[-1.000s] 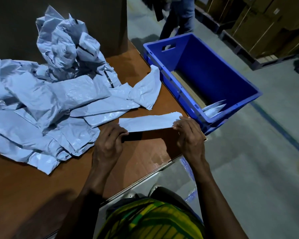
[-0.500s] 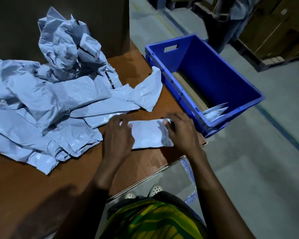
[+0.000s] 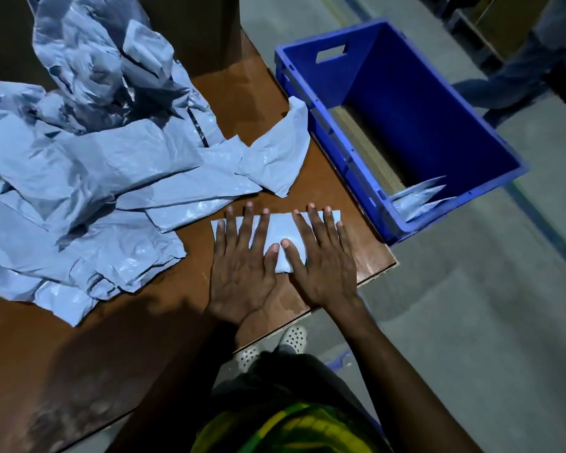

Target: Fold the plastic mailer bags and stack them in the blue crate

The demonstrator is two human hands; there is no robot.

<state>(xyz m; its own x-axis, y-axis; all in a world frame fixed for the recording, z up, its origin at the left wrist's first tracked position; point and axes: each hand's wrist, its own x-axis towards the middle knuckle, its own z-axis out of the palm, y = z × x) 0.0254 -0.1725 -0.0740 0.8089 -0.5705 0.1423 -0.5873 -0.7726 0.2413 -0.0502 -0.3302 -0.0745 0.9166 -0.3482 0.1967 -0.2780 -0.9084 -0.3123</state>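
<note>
A folded grey mailer bag (image 3: 280, 232) lies flat on the brown table (image 3: 62, 354) near its right corner. My left hand (image 3: 244, 266) presses on the bag's left half with straight, spread fingers. My right hand (image 3: 321, 259) lies flat on its right half the same way, thumbs almost touching. A big heap of crumpled, unfolded grey mailer bags (image 3: 85, 165) covers the table's left side. The blue crate (image 3: 402, 125) stands just off the table's right edge, with a few folded bags (image 3: 417, 199) leaning in its near corner.
A tall brown cardboard box (image 3: 196, 31) stands behind the heap at the table's back. Another person's legs (image 3: 517, 76) are on the grey floor beyond the crate. My feet in white shoes (image 3: 294, 336) show below the table edge.
The long folded strip was folded over again into a shorter packet. Both hands went from pinching its ends to lying flat on top of it.
</note>
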